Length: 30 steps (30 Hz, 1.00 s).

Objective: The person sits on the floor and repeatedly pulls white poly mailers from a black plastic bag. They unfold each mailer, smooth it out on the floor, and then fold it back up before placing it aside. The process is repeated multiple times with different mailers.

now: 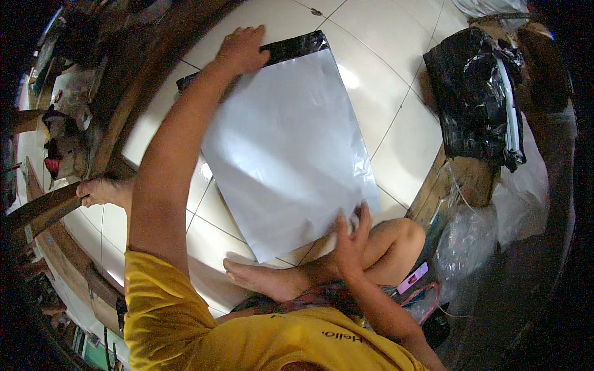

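A large, flat plastic mailing bag (272,148), silvery white with a black strip (297,48) along its far end, lies at a slant on the tiles. My left hand (244,49) reaches across to that far end and rests on the black strip, its fingers lying over it and loosely bent. At the near right corner my right hand (351,238) has its fingers spread, the tips at the bag's edge. Whether those tips press on the plastic cannot be made out. Neither hand shows anything gripped in it.
On the right stands a bulky black plastic-wrapped bundle (467,99) with a pale strip along its side. Crumpled clear plastic (464,241) lies below it, near a small pinkish-white packet (413,278). My folded leg (396,244) borders the bag's near end. Wooden beams (133,93) run along the left.
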Tool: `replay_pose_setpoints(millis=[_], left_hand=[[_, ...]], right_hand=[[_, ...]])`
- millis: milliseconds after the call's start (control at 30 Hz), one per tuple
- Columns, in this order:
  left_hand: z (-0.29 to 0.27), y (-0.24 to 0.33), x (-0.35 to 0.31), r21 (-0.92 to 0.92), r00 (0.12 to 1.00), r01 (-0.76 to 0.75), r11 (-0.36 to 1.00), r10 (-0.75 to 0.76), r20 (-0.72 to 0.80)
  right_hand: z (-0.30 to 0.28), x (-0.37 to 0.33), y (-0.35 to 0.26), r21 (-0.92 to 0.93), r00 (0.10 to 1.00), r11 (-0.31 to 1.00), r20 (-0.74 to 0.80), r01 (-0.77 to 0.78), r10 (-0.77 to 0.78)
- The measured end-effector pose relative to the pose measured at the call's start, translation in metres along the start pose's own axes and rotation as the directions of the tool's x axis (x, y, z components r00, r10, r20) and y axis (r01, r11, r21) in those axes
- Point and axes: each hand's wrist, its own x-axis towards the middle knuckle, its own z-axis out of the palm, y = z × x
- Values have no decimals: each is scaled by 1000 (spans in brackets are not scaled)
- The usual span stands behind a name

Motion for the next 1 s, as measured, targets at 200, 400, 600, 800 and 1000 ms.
replay_pose_setpoints(millis=[200,400,600,800,1000], left_hand=[[3,-13,16,-57,914,88,994,-58,403],[-1,24,14,114,895,204,972,-233,380],[-12,14,24,-123,832,327,937,-224,508],[-8,8,24,-95,841,219,971,-138,523],[-5,0,12,-108,866,147,983,-76,495]], right_hand=[[21,-53,49,486,749,571,387,-661,538],[38,-46,12,616,583,270,388,-740,713],[47,-53,23,649,607,286,342,-704,717],[43,-50,9,663,618,227,442,-713,650],[47,-55,24,567,784,558,306,-606,540]])
